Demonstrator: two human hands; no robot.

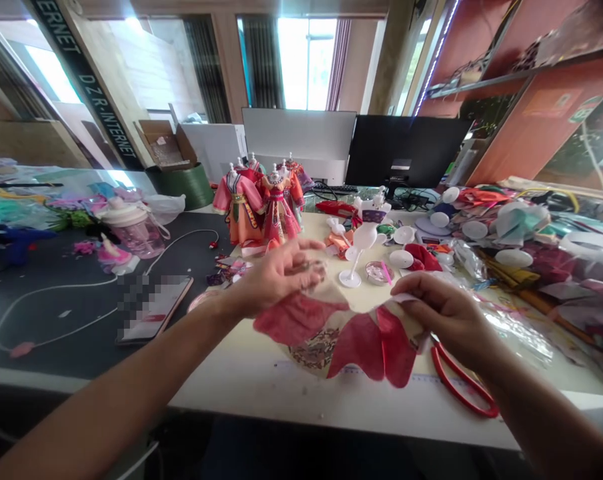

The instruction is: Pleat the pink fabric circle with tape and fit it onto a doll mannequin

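Note:
A piece of red and cream fabric (359, 343) with a patterned section hangs spread above the front of the table. My right hand (439, 313) pinches its upper right corner, where a white edge shows. Over the fabric's upper left part is my left hand (281, 273), its fingers bent around a small pale, blurred item near the fingertips that I cannot make out. Just beyond the fabric stands a white doll-like form (364, 243) on a round base. Red-handled scissors (461, 383) lie beside my right forearm.
Small dressed mannequins (269, 203) stand behind my left hand. A phone (156, 310), a cable and a pink cup (136, 230) are at the left. Fabric scraps and white discs crowd the right. Two monitors (406, 153) stand at the back.

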